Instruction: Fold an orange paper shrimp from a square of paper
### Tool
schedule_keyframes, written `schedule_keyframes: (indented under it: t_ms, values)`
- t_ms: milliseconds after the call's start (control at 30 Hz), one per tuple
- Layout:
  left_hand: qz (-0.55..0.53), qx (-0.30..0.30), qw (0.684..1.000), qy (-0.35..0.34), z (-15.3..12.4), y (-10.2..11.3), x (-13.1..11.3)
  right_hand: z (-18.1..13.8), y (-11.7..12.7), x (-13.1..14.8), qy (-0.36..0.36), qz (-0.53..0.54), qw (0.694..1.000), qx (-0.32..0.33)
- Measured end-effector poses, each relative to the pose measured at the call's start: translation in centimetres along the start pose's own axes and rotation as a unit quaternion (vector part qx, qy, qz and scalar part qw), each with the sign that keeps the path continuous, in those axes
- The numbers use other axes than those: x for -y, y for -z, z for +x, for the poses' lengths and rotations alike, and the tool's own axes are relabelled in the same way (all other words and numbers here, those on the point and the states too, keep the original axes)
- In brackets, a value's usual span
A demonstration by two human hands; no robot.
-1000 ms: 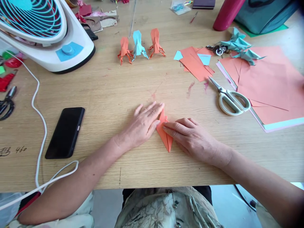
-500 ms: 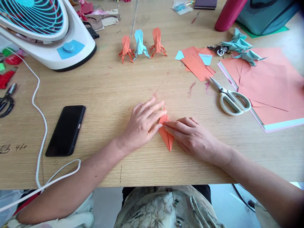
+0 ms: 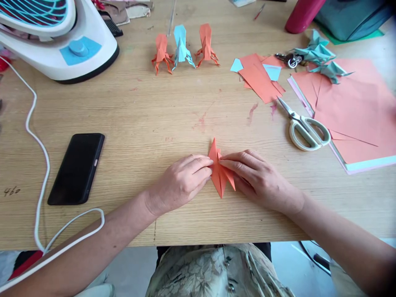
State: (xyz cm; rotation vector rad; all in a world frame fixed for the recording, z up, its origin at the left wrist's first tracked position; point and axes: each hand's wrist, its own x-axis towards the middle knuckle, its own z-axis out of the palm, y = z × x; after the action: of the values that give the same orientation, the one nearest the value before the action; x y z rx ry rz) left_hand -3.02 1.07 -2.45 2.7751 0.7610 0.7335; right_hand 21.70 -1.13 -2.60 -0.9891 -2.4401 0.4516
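Observation:
Between my two hands, near the front of the table, is a folded piece of orange origami paper (image 3: 219, 175) with long points at top and bottom. A second point spreads out at its lower right. My left hand (image 3: 182, 178) pinches its left edge between thumb and fingers. From the other side, my right hand (image 3: 258, 177) grips the right flap, the fingertips near the middle crease. Some of the right thumb and lower fingers are hidden under that hand. Beyond stand two orange paper figures (image 3: 161, 51) (image 3: 206, 43) and a light blue paper figure (image 3: 182, 46).
White-handled scissors (image 3: 305, 128) lie at right, beside stacked orange sheets (image 3: 349, 107) and paper scraps (image 3: 260, 80). Teal folded figures (image 3: 318, 51) sit behind. A black phone (image 3: 77, 169), a white cable (image 3: 43, 156) and a fan (image 3: 83, 53) are at left.
My left hand has gone from fingers spread over the paper to a pinch on its left edge. The paper's layers have opened apart at the lower right. The view has shifted slightly.

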Motion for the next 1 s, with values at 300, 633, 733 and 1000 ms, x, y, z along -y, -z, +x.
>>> schedule_keyframes:
  t_ms: [300, 633, 733, 1000]
  values:
    - [0.059, -0.002, 0.998, -0.006, 0.1, 0.2, -0.7, 0.8, 0.2, -0.3, -0.054, 0.055, 0.996, -0.043]
    - [0.057, 0.016, 0.998, -0.012, 0.0, 0.3, -1.0, 1.5, 0.4, -0.2, -0.115, 0.039, 0.992, -0.030]
    - [0.060, 0.013, 0.998, -0.018, 0.0, 0.3, -1.0, 1.7, 0.4, -0.1, -0.148, 0.039, 0.987, -0.047]
    - [0.073, 0.007, 0.997, -0.028, 0.1, 0.2, -0.9, 1.8, -0.1, -0.2, -0.210, 0.103, 0.970, -0.072]
